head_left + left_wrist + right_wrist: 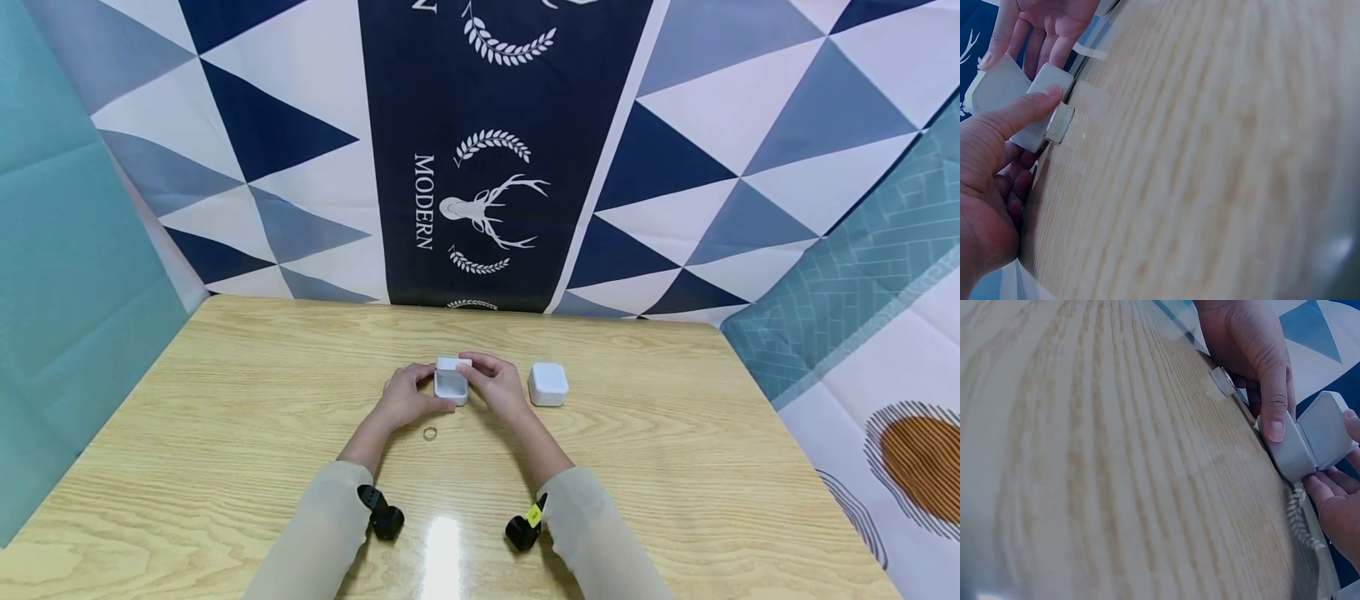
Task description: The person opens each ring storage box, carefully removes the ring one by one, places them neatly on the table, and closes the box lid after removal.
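A small white ring box (452,397) stands on the table with its hinged lid (1329,428) raised. My left hand (405,398) grips the base from the left, its thumb pressing the front wall in both wrist views. On the other side my right hand (501,387) pinches the lid, the thumb at its edge and other fingers low beside the box. A thin metal ring (430,433) lies on the wood nearer to me, just in front of the left thumb; it looks like a wide band in the left wrist view.
To the right of my right hand sits a second white rounded box (548,384). The wooden table (660,467) ends at a patterned cloth backdrop (300,150) behind the boxes. Black wrist cameras are strapped over both sleeves.
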Tool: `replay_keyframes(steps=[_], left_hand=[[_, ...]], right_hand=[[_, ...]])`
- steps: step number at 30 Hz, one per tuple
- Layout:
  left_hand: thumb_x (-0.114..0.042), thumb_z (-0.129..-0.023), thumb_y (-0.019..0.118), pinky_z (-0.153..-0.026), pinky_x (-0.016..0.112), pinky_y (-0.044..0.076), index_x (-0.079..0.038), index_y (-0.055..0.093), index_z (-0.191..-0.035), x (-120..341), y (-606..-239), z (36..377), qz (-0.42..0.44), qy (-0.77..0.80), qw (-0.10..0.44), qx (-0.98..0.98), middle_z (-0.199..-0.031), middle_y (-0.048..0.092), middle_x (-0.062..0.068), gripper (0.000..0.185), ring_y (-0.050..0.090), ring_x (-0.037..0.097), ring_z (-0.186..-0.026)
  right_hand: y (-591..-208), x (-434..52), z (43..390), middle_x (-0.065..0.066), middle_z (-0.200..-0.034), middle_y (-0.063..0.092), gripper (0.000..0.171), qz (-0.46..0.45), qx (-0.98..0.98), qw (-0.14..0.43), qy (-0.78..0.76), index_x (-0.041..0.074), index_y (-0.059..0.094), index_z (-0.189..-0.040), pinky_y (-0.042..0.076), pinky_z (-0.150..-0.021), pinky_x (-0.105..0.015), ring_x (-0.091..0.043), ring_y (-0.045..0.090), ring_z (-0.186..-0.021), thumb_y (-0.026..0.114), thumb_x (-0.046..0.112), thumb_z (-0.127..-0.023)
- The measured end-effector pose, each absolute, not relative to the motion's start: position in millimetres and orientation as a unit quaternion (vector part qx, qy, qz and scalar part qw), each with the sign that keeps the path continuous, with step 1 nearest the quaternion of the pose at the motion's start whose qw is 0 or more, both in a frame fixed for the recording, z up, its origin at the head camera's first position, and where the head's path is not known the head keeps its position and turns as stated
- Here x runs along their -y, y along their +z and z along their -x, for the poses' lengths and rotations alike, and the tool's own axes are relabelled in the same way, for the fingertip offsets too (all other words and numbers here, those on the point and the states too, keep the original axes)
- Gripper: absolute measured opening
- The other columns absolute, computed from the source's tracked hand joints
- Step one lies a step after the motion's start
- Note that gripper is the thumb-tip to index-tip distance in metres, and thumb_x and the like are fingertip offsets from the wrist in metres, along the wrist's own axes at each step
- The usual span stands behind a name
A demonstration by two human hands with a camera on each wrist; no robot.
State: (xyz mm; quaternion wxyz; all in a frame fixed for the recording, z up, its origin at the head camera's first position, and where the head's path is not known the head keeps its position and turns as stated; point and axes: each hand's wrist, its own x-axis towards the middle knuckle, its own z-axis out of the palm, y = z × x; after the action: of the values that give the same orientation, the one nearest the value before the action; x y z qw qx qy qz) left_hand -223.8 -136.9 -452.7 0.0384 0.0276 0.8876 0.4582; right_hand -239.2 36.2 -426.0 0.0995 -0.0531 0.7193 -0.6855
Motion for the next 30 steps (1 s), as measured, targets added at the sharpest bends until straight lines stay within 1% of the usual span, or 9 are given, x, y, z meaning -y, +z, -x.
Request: replay_keyframes(steps=[7, 19, 25, 30], left_hand=[[-0.035, -0.068, 0.083, -0.106, 0.05, 0.028, -0.014, 0.054, -0.133, 137.5, -452.9, 223.5, -0.021, 0.461, 0.041, -0.886, -0.133, 0.055, 0.007, 0.074, 0.043, 0.03, -0.126], [-0.035, -0.068, 0.083, -0.106, 0.05, 0.027, -0.013, 0.055, -0.132, 137.4, -452.4, 223.4, -0.024, 0.461, 0.039, -0.886, -0.132, 0.056, 0.007, 0.073, 0.043, 0.03, -0.126], [-0.035, -0.068, 0.083, -0.107, 0.051, 0.028, -0.013, 0.055, -0.132, 137.3, -453.5, 223.5, -0.027, 0.461, 0.035, -0.886, -0.132, 0.055, 0.008, 0.074, 0.044, 0.03, -0.126], [-0.035, -0.068, 0.083, -0.108, 0.051, 0.026, -0.013, 0.054, -0.132, 137.3, -454.9, 223.9, -0.026, 0.459, 0.037, -0.887, -0.133, 0.055, 0.008, 0.074, 0.042, 0.031, -0.127]], right_hand=[[-417.4, -35.7, 231.5, -0.018, -0.122, 0.062, 0.035, 0.061, -0.727, 0.092, -0.677, -0.006, 0.06, -0.119, 0.051, -0.087, -0.022, -0.007, 0.059, -0.099, 0.064, 0.01, -0.088], [-420.0, -36.8, 234.0, -0.019, -0.122, 0.061, 0.036, 0.062, -0.718, 0.1, -0.686, -0.006, 0.06, -0.12, 0.05, -0.084, -0.018, -0.004, 0.059, -0.095, 0.064, 0.009, -0.087], [-420.7, -37.0, 233.5, -0.018, -0.122, 0.061, 0.035, 0.065, -0.717, 0.099, -0.687, -0.005, 0.06, -0.119, 0.049, -0.084, -0.018, -0.005, 0.059, -0.097, 0.064, 0.009, -0.088], [-421.5, -37.9, 233.0, -0.019, -0.123, 0.061, 0.033, 0.067, -0.723, 0.095, -0.681, -0.003, 0.062, -0.118, 0.05, -0.09, -0.023, -0.01, 0.059, -0.104, 0.065, 0.01, -0.087]])
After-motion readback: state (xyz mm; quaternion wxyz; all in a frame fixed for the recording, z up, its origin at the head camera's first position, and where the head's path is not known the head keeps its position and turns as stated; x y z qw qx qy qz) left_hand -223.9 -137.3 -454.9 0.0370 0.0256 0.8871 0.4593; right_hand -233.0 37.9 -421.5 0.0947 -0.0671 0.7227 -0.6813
